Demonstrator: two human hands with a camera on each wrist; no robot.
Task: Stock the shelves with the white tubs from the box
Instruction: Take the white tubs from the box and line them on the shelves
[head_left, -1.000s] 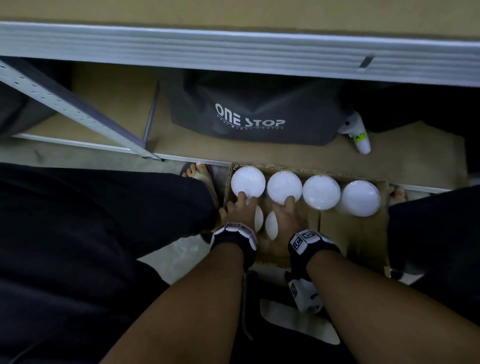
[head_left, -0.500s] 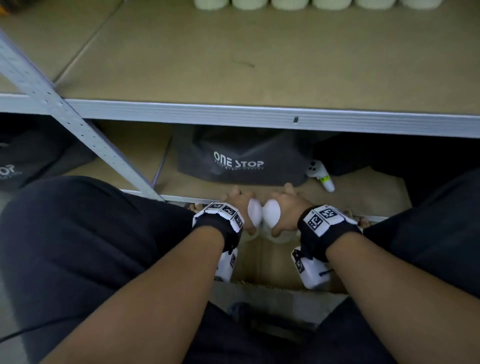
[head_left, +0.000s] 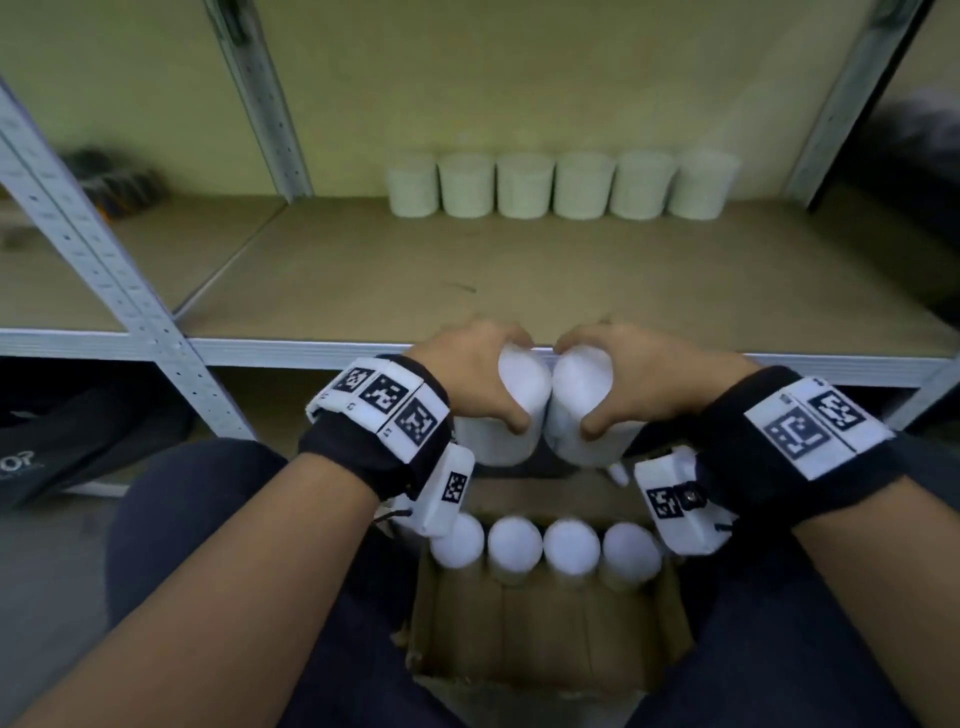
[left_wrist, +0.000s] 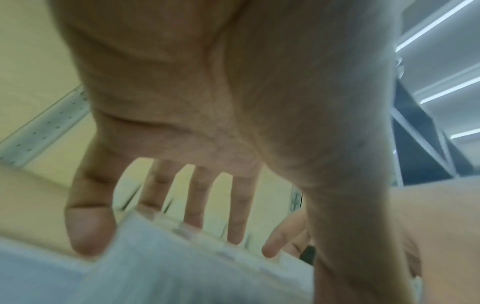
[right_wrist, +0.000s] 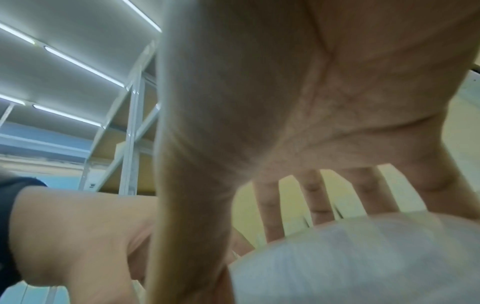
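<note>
My left hand (head_left: 475, 371) grips a white tub (head_left: 511, 410) by its lid, and my right hand (head_left: 623, 371) grips a second white tub (head_left: 584, 410) the same way. Both tubs hang side by side, touching, just in front of the shelf's metal front edge (head_left: 291, 351). The left wrist view shows the fingers and thumb curled over the lid of its tub (left_wrist: 168, 265); the right wrist view shows the same on its tub (right_wrist: 363, 263). Below, the cardboard box (head_left: 545, 634) holds a row of several white tubs (head_left: 571, 551). A row of several tubs (head_left: 561, 184) stands at the back of the shelf board (head_left: 467, 270).
Grey perforated uprights (head_left: 98, 260) frame the shelf bay on the left, and another upright (head_left: 847, 104) stands at the right. A dark bag (head_left: 78, 431) lies on the lower level at left. My knees flank the box.
Both hands took a tub each from the box and lifted them up to the height of the shelf edge. The head view has tilted up from the box to the shelf.
</note>
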